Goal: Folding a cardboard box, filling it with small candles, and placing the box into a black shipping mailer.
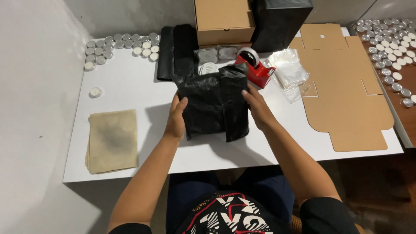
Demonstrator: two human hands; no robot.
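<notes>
Hands around black plastic bag

A white table stood against the wall. On its left lay a stained beige cloth, with one loose tealight above it and a cluster of tealights at the far corner. Black rolls lay beside a closed cardboard box and a black box. A red tape dispenser sat near the middle, clear bags just right of it, then a flat cardboard blank.
</notes>
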